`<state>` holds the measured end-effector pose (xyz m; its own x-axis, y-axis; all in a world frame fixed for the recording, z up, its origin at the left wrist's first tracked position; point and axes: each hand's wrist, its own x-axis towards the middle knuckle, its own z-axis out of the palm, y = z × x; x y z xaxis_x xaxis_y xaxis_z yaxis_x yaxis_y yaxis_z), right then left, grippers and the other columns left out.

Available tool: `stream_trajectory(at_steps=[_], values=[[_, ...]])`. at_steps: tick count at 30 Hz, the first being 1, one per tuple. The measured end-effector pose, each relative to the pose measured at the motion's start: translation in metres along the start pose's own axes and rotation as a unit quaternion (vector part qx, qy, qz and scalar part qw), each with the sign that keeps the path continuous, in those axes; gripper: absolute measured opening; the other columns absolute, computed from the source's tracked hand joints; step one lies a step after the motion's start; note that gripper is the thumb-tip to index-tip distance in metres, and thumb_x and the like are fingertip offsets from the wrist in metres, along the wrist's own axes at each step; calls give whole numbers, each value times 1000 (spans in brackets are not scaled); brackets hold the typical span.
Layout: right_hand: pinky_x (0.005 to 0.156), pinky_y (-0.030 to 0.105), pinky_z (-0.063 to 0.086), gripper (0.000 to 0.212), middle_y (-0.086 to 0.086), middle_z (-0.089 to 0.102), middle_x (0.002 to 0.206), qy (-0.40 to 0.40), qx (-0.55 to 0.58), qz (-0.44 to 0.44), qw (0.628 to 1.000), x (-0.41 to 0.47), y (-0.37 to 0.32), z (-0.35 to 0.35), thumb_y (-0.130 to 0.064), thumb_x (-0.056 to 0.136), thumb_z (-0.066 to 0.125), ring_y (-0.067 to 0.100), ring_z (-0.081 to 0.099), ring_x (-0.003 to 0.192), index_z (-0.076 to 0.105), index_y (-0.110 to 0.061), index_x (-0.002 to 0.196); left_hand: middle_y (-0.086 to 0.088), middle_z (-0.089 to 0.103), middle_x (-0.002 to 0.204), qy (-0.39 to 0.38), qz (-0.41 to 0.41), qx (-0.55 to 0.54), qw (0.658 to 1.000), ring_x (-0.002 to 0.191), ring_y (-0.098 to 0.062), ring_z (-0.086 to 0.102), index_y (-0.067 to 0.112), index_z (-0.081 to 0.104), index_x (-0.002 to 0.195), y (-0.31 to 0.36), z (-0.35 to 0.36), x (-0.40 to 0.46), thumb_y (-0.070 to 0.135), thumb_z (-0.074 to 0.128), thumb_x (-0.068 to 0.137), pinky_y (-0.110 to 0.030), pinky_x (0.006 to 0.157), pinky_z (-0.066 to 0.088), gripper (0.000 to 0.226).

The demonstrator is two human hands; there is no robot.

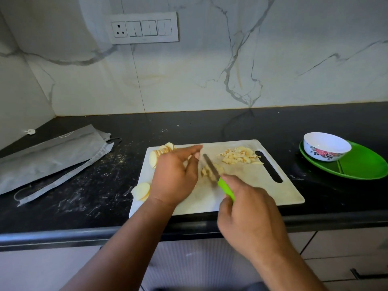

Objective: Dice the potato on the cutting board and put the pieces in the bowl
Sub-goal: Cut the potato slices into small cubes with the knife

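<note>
A white cutting board (241, 190) lies on the black counter. Round potato slices (158, 154) are stacked at its far left, and two more slices (141, 191) lie at its left edge. A heap of diced potato (239, 157) sits near the board's handle slot. My right hand (247, 215) grips a green-handled knife (212, 168) whose blade rests across a small pile of cut pieces (206, 172). My left hand (178, 175) hovers beside the blade with fingers relaxed, holding nothing. The white flowered bowl (326, 145) stands at the right.
The bowl sits on a green plate (361, 166) at the right end of the counter. A grey pouch (48, 156) with a strap lies on the left. The counter's front edge (84, 234) runs just below the board. A switch panel (142, 28) is on the marble wall.
</note>
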<state>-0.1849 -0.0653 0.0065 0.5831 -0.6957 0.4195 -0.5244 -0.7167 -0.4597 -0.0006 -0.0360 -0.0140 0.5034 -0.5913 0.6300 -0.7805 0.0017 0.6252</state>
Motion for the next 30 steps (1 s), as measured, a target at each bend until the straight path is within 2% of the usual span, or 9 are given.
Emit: stream_trajectory(at_steps=[5,8,13,16,19,22,24,27,30], values=[[75,19,50,54,-11,69,103,-69,-45,-22,996,-14,-7,5,-34,95,43,8,64,86,34,-34,148,21,72,108,38,0,-60,997,107,4,69,20,77,121,3,-2,0,13,64,101,-14,94,53,25],[66,14,43,52,-10,67,91,-56,-57,3,997,-9,8,-2,-34,95,45,8,53,69,36,-36,147,21,73,107,52,1,-74,996,104,2,70,21,78,119,2,-2,0,14,61,100,-18,92,55,25],[63,17,40,48,-9,68,91,-22,-66,42,997,-2,20,-12,-32,94,49,12,62,77,44,-38,141,17,75,108,52,-33,-94,994,98,-3,71,23,78,117,2,-2,1,9,63,102,-22,89,58,26],[60,15,38,50,-10,60,82,-22,-74,27,997,-3,12,-8,-33,94,48,11,52,68,41,-36,144,14,76,109,43,-46,-105,993,102,-1,71,24,77,117,3,-4,3,9,63,102,-26,93,58,26],[63,16,44,50,-9,65,85,-42,-64,0,997,-7,7,-3,-33,94,47,10,59,72,41,-36,144,8,78,109,40,-70,-175,981,106,-7,73,26,75,116,7,-17,8,7,62,103,-33,93,60,27],[51,10,36,50,-13,55,73,-43,-52,16,998,-6,15,-8,-32,94,49,4,48,57,42,-39,143,-1,79,99,33,-139,-227,963,93,-13,74,23,76,111,10,-46,13,7,60,103,-30,85,62,24],[45,10,28,50,-14,49,67,-29,-53,34,998,-3,24,-13,-31,93,51,2,43,50,46,-39,141,-3,79,95,-4,-180,-173,968,84,-19,73,25,76,109,2,-64,15,12,60,104,-34,83,64,21],[45,14,28,47,-10,57,73,-12,-69,53,996,1,30,-19,-29,92,53,7,42,53,51,-36,139,8,79,90,-58,-203,-18,977,87,-32,73,36,78,104,-17,-89,15,23,63,103,-48,82,63,20],[52,19,34,48,-5,68,86,-13,-79,44,996,3,27,-15,-29,92,53,11,42,62,51,-36,139,9,78,89,-130,-233,81,960,84,-26,72,38,77,104,-28,-110,13,29,66,101,-36,73,60,14]])
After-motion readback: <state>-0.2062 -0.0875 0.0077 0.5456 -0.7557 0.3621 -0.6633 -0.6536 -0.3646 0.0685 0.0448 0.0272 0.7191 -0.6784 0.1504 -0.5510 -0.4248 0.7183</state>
